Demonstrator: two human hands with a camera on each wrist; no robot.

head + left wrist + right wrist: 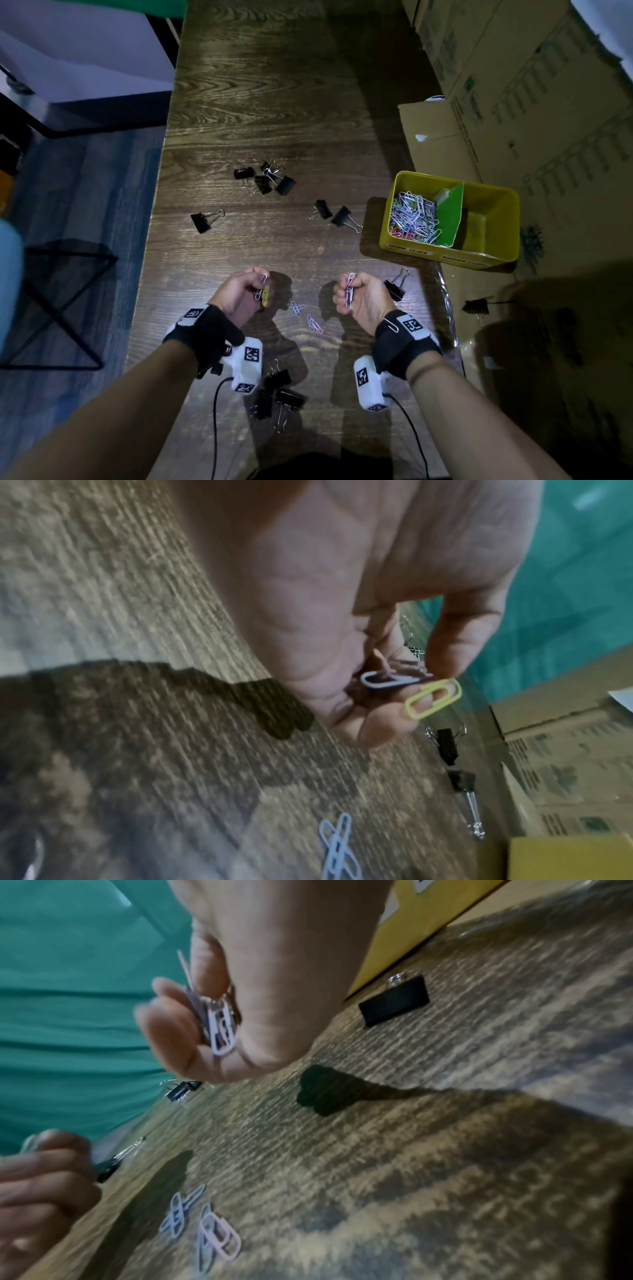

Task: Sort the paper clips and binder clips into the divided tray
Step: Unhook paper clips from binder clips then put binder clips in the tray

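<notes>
My left hand (255, 286) pinches a small bunch of paper clips (263, 291), a yellow one (433, 702) sticking out. My right hand (347, 291) grips another bunch of pale paper clips (221, 1024). Both hands hover above the wooden table. Between them a few loose paper clips (306, 317) lie on the wood. The yellow divided tray (493, 253) stands at the right; its left compartment holds a heap of paper clips (412, 216), and a green divider (452, 212) shuts off the right compartment. Black binder clips (265, 178) lie scattered on the table.
One binder clip (395, 286) lies just right of my right hand, more binder clips (277, 394) near my left wrist, one (205, 219) at the left. Cardboard boxes (513, 102) line the right side. The table's left edge (150, 240) drops to the floor.
</notes>
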